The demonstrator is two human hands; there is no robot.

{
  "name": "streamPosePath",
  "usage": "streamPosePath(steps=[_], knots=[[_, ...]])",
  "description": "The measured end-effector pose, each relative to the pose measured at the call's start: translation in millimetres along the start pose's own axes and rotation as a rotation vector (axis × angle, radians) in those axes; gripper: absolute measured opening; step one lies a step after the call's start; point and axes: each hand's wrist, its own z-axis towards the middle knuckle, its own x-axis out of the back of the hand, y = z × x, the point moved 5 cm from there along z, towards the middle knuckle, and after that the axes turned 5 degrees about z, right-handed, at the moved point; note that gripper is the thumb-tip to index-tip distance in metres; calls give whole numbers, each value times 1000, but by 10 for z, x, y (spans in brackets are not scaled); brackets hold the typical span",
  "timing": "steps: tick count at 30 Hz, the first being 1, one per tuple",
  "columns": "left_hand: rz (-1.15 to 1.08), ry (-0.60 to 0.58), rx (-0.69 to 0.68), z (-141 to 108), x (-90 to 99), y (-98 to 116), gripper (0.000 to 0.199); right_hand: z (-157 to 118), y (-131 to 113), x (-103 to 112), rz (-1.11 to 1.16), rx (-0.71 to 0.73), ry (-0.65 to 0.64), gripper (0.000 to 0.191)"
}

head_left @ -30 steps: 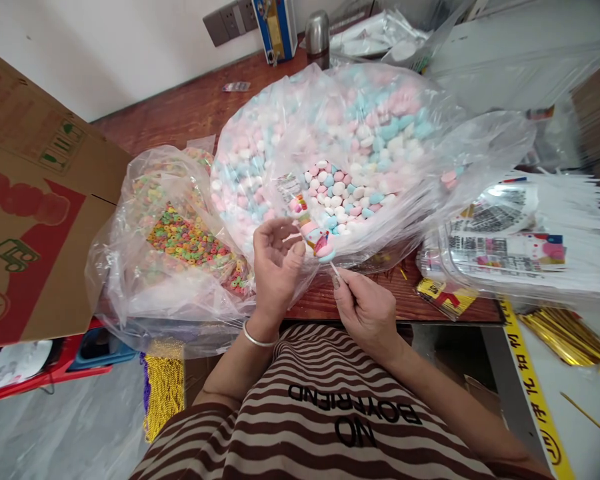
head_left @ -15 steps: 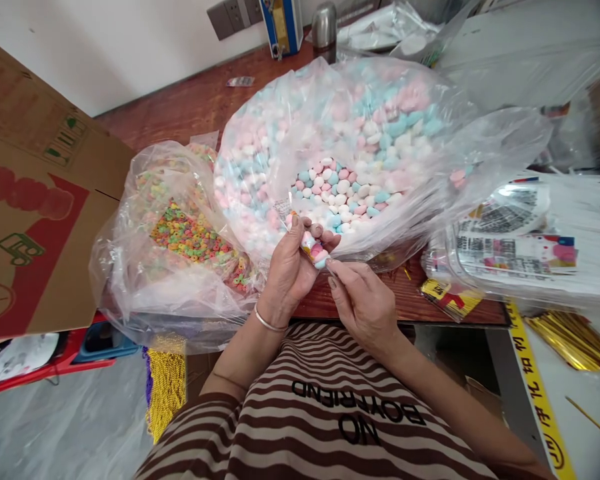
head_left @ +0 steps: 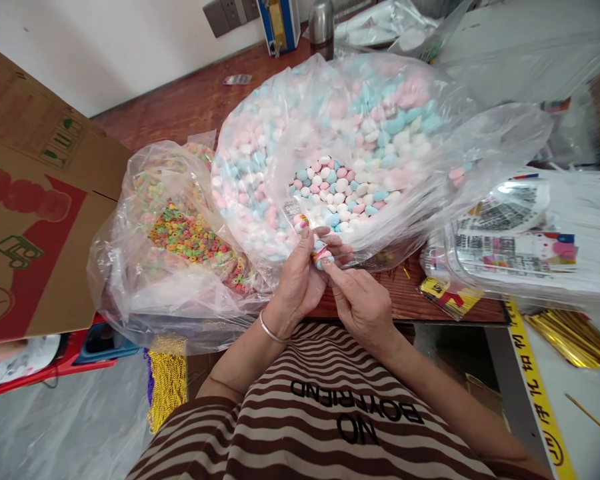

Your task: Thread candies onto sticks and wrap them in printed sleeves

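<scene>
My left hand [head_left: 300, 277] is closed around a small printed clear packet [head_left: 321, 253] of pastel candies, thumb on top and fingers beneath. The packet's printed far end stands out past the thumb. With thumb and forefinger, my right hand [head_left: 364, 300] pinches the packet's near end, where a blue candy and a pink one show. Just beyond both hands lies a large clear bag [head_left: 260, 153] of pink, blue and white candies [head_left: 340, 187], its mouth open. To its left rests another clear bag [head_left: 145, 293] with small colourful rings [head_left: 190, 233].
A cardboard box [head_left: 40, 200] stands at the left. Flat printed packets [head_left: 540, 247] fill a clear tray at the right, near gold twist ties [head_left: 575, 337]. A metal bottle [head_left: 321, 27] is at the back. Gold bead strands [head_left: 167, 387] hang below the table's front edge.
My left hand has shifted slightly right and turned the packet, so a candy now shows at its far end. My right fingers have moved slightly left, still at the near end.
</scene>
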Motion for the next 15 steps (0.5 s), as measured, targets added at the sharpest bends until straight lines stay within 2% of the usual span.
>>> streamPosePath(steps=[4, 6, 8, 10, 12, 15], knots=[[103, -60, -21, -87, -20, -34, 48, -14, 54, 59, 73, -134, 169, 36], [105, -65, -40, -96, 0, -37, 55, -15, 49, 60, 132, -181, 190, 27], [84, -63, -47, -73, 39, -32, 53, -15, 65, 44, 258, -300, 155, 20], [72, -62, -41, -34, 82, -22, 49, -31, 107, -13, 491, -508, 57, 17], [76, -68, -30, 1, 109, -21, 45, -61, 123, -95, 772, -702, -66, 24], [100, -67, -82, 18, 117, -24, 44, -80, 119, -154, 1005, -845, -143, 30]])
